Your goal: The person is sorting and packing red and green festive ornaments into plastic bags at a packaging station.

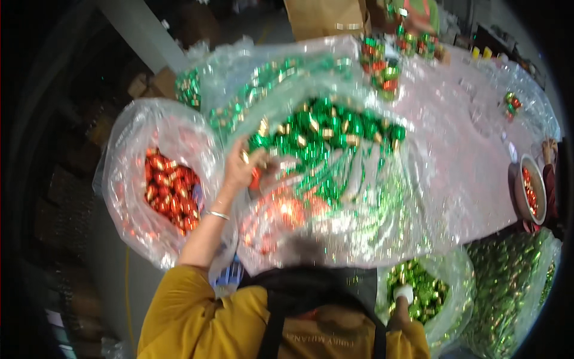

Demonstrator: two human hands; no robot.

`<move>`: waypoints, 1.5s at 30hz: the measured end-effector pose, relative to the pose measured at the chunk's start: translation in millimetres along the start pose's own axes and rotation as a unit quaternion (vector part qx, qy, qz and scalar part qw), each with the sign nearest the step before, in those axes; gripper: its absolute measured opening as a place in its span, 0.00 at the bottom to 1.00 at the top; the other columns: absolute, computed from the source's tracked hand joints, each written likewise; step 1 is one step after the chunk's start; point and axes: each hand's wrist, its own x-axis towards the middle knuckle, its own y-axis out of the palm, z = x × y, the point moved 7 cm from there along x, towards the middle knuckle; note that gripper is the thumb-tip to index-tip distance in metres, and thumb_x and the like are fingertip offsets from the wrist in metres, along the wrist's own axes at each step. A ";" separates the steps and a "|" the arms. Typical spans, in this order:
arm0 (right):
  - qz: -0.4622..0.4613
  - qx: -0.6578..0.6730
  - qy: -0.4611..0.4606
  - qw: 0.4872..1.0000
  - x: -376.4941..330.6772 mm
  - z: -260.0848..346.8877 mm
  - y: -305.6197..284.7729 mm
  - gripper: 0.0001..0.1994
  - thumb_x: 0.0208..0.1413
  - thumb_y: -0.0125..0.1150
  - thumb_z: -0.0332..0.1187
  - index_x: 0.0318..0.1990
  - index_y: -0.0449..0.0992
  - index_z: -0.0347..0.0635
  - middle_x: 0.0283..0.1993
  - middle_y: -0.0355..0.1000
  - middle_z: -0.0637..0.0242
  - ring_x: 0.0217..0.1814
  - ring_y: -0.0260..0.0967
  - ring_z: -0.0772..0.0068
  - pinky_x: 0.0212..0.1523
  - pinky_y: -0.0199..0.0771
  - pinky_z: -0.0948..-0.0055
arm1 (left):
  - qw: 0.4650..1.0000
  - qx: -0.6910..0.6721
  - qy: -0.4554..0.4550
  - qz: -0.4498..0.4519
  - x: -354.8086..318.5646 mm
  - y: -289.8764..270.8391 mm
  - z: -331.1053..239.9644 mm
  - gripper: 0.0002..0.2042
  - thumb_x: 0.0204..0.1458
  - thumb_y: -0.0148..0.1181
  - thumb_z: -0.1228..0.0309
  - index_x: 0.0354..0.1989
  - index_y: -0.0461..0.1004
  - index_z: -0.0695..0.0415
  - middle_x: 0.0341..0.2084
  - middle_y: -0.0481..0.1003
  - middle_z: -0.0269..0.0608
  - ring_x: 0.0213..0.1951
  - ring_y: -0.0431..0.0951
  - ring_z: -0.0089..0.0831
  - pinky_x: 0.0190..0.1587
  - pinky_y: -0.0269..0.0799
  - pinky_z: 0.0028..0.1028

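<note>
My left hand [240, 167], with a ring and a bracelet, reaches to the left edge of a heap of shiny dark green baubles [323, 131] with gold caps. Its fingers are curled, and a red patch, perhaps a bauble [255, 178], shows against them; blur hides the exact grip. My right hand [404, 294], partly covered in white, is down in a clear plastic bag [457, 299] of light green baubles [427, 299] below the table's front edge. Its fingers are hidden. Left of my left arm, red baubles [170, 191] fill an open clear bag [128, 155].
Plastic sheeting covers the table [460, 173]. Bundled red and green baubles [382, 72] stand at the back, near another person [427, 18]. On the right, someone's hand [548, 149] is near a bowl [541, 191] of red pieces. A large green-filled bag [508, 287] stands front right.
</note>
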 end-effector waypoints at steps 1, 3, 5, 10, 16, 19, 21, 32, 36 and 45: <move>-0.015 -0.008 0.049 0.999 0.2 -10.7 -2.8 0.16 0.46 0.60 0.41 0.40 0.80 0.43 0.47 0.75 0.55 0.50 0.74 0.55 0.48 0.75 0.62 | 1.000 -0.022 0.016 -0.006 -7.0 -10.2 -22.0 0.27 0.51 0.63 0.71 0.57 0.61 0.65 0.47 0.72 0.47 0.48 0.74 0.31 0.48 0.70 0.27; 0.025 -0.129 0.009 0.991 -37.8 -3.3 -28.7 0.18 0.45 0.61 0.44 0.42 0.79 0.45 0.48 0.75 0.60 0.51 0.74 0.58 0.50 0.74 0.63 | 0.989 -0.142 0.049 0.009 -25.5 -20.6 -65.0 0.28 0.52 0.61 0.74 0.60 0.57 0.65 0.48 0.71 0.48 0.47 0.73 0.31 0.49 0.70 0.27; 0.008 -0.162 -0.020 0.987 -71.0 -0.8 -35.6 0.20 0.45 0.62 0.45 0.43 0.78 0.45 0.49 0.75 0.61 0.51 0.74 0.59 0.50 0.73 0.63 | 0.987 -0.153 0.055 -0.009 -42.3 -25.8 -84.4 0.28 0.51 0.61 0.76 0.60 0.56 0.65 0.48 0.71 0.49 0.47 0.73 0.31 0.49 0.70 0.27; 0.026 -0.226 -0.092 0.969 -46.0 24.1 -6.8 0.20 0.45 0.61 0.46 0.45 0.78 0.49 0.49 0.75 0.61 0.51 0.74 0.61 0.52 0.72 0.63 | 0.978 -0.144 0.132 -0.075 -68.6 -2.3 -105.1 0.30 0.50 0.63 0.76 0.60 0.55 0.64 0.48 0.71 0.50 0.48 0.73 0.30 0.49 0.70 0.26; 0.022 -0.147 -0.042 0.988 -23.5 25.4 29.9 0.16 0.47 0.60 0.40 0.44 0.80 0.47 0.51 0.74 0.58 0.51 0.74 0.61 0.49 0.74 0.63 | 0.950 -0.227 0.216 0.001 -80.7 26.3 -102.4 0.32 0.48 0.67 0.71 0.60 0.56 0.61 0.47 0.72 0.48 0.49 0.73 0.30 0.50 0.70 0.25; 0.057 -0.127 -0.047 0.989 -18.6 0.1 44.3 0.16 0.47 0.61 0.39 0.43 0.79 0.43 0.52 0.73 0.57 0.50 0.75 0.61 0.47 0.75 0.63 | 0.950 -0.268 0.163 0.009 -79.7 46.1 -84.4 0.32 0.47 0.68 0.70 0.59 0.57 0.60 0.47 0.72 0.47 0.49 0.73 0.31 0.50 0.70 0.26; 0.073 -0.126 -0.058 0.988 -16.1 10.7 25.7 0.17 0.47 0.61 0.39 0.43 0.79 0.41 0.53 0.73 0.56 0.49 0.75 0.60 0.46 0.76 0.63 | 0.950 -0.282 0.132 0.001 -75.1 44.0 -74.9 0.32 0.47 0.68 0.69 0.59 0.58 0.60 0.47 0.72 0.47 0.49 0.73 0.31 0.51 0.69 0.26; 0.083 -0.197 -0.094 0.972 -50.4 25.7 -58.3 0.17 0.47 0.62 0.39 0.44 0.79 0.41 0.51 0.74 0.56 0.45 0.76 0.61 0.43 0.77 0.63 | 0.967 -0.150 0.083 0.189 -102.7 33.2 -64.2 0.35 0.43 0.71 0.73 0.60 0.58 0.59 0.49 0.70 0.44 0.51 0.72 0.32 0.52 0.69 0.29; 0.107 -0.211 -0.109 0.965 -90.4 44.4 -80.9 0.18 0.47 0.62 0.39 0.44 0.78 0.40 0.50 0.74 0.56 0.44 0.76 0.62 0.42 0.77 0.64 | 0.977 -0.068 0.169 0.116 -108.8 9.4 -71.7 0.33 0.41 0.73 0.60 0.55 0.66 0.55 0.48 0.72 0.47 0.50 0.74 0.36 0.51 0.70 0.32; 0.138 -0.223 -0.123 0.957 -163.8 67.1 -153.1 0.18 0.47 0.63 0.39 0.45 0.78 0.40 0.48 0.75 0.56 0.41 0.77 0.62 0.40 0.77 0.64 | 0.943 0.123 0.218 0.217 -104.4 -2.4 -95.7 0.28 0.37 0.72 0.61 0.49 0.72 0.57 0.46 0.74 0.49 0.50 0.73 0.44 0.56 0.65 0.36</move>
